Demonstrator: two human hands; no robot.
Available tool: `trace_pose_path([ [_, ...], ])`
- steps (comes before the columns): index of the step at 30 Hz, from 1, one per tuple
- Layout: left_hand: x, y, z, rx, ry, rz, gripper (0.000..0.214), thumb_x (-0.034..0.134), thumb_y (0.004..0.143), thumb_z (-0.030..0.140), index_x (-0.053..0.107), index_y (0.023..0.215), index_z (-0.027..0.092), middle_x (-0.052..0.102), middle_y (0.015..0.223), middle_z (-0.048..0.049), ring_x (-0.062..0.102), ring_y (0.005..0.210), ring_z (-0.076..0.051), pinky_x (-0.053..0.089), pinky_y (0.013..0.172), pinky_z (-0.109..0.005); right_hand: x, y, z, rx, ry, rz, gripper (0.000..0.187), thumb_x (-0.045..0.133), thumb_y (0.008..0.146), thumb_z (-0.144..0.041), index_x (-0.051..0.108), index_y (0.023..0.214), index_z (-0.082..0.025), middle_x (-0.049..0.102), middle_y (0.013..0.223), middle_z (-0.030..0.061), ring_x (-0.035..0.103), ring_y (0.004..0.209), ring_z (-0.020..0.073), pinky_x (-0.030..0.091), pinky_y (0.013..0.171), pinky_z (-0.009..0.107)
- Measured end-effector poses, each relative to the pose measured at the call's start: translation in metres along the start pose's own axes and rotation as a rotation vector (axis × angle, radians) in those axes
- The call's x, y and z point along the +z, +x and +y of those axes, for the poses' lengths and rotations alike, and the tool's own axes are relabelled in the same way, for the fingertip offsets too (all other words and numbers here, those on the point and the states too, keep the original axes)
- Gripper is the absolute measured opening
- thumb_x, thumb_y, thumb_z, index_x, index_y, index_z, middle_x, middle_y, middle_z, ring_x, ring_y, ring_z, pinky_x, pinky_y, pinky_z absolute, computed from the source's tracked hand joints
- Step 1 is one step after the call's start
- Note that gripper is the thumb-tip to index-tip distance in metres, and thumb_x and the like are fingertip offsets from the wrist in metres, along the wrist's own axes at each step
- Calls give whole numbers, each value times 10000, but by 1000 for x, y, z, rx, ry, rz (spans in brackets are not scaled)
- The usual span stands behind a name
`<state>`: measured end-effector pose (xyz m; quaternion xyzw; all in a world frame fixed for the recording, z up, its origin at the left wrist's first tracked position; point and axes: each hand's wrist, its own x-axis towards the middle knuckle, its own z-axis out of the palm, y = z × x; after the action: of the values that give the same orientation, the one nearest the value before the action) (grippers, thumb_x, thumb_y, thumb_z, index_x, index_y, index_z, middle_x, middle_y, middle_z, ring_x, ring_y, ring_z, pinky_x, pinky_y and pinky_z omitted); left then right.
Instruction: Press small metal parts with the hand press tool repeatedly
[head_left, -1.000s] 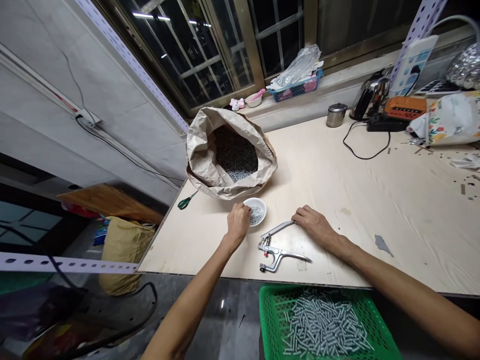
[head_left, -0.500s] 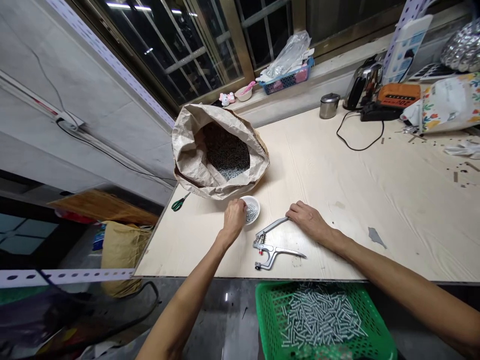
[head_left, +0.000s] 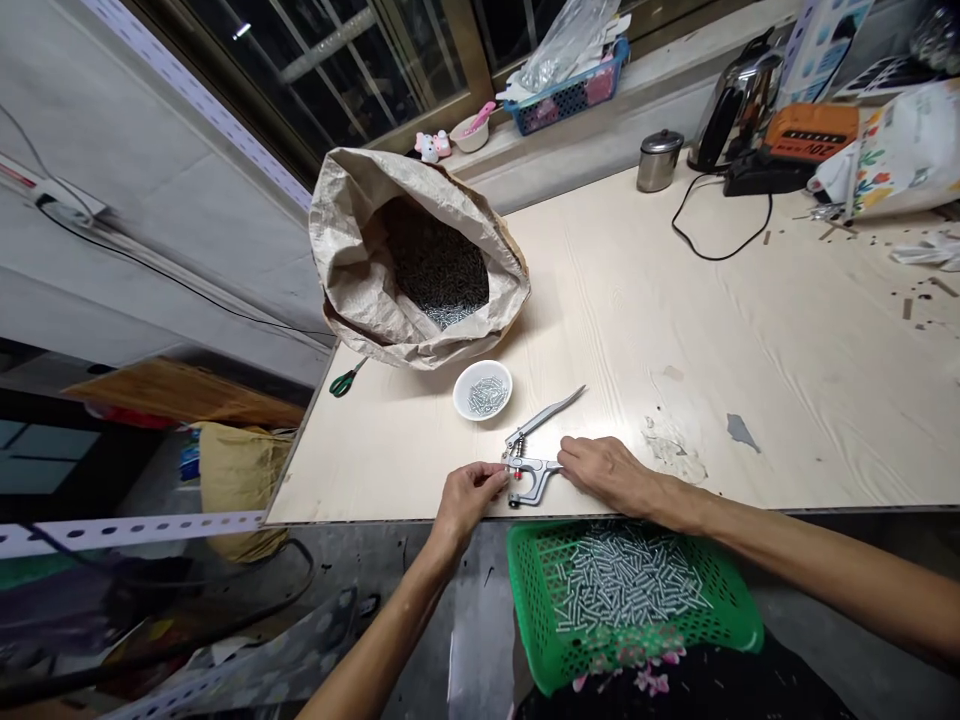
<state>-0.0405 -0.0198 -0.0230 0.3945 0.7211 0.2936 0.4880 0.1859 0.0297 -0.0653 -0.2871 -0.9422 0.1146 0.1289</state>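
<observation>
Silver hand pliers [head_left: 534,482] with a coil spring and a small red tip, like snap-fastener pliers, lie near the table's front edge, handles spread. My right hand [head_left: 604,475] has its fingers closed on the end of the lower handle. At the jaw end my left hand [head_left: 472,492] is in a pinch, fingertips touching or almost touching the head; anything in them is too small to make out. Behind the pliers stands a white bowl [head_left: 465,385] of small shiny metal pieces. A large paper-lined sack [head_left: 349,230] holds many more dark metal pieces.
Below the table edge sits a green basket [head_left: 536,640] full of silvery screw-like pieces. Green-handled scissors [head_left: 343,383] lie left of the sack. Toward the back right are a lidded metal cup [head_left: 660,160], a kettle [head_left: 739,110] and an orange device [head_left: 814,130] with a black cord.
My left hand has left the bowl and come forward to the pliers' head. My right hand has shifted from the upper handle to the lower one. The camera view has moved somewhat.
</observation>
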Motion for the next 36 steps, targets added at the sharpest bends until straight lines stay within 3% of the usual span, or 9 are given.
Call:
trace_pose_path([
  [7,7,-8,-4,-55,15,-3,473,769,528,524,719,736,102,657,626,-28,497,563,-104,353,553,-223,-10,-11,0,-147,-113,122,236,343,922,-36,524,852,-170,541,769,32,455,651,141,278,509,300],
  [18,10,-2,0,-91,93,-34,377,737,516,477,657,629,126,578,522,14,442,490,-86,321,506,-222,3,-7,5,-135,-129,152,224,341,945,-82,511,833,-175,518,758,28,437,642,141,264,500,307],
  [24,5,6,7,-184,197,-194,310,739,504,416,633,569,132,530,456,28,449,454,-87,369,504,-233,7,-4,5,-100,-88,63,210,366,929,-71,536,852,-166,558,795,39,451,669,149,264,511,299],
  [29,3,6,5,-169,205,-218,332,744,498,440,592,498,144,498,427,31,448,455,-94,357,496,-234,-7,-1,6,-11,17,-6,108,517,916,-252,578,933,-165,608,988,89,528,874,209,417,664,325],
  [31,4,5,4,-173,188,-216,337,749,496,444,597,498,144,500,431,32,453,460,-97,369,506,-239,-13,2,13,3,61,29,395,639,839,-395,550,1133,-147,539,1235,160,484,1103,289,433,835,421],
  [33,4,4,4,-175,195,-204,336,755,496,440,603,497,141,503,431,31,451,461,-97,371,509,-240,-17,5,23,17,74,50,769,730,728,-496,422,1326,-124,372,1423,227,325,1297,370,364,962,521],
  [36,5,3,5,-172,213,-188,330,756,499,431,603,494,138,501,429,30,438,458,-92,358,505,-236,-18,11,38,1,67,-35,987,753,634,-605,350,1397,-127,313,1467,246,212,1361,418,280,1020,590],
])
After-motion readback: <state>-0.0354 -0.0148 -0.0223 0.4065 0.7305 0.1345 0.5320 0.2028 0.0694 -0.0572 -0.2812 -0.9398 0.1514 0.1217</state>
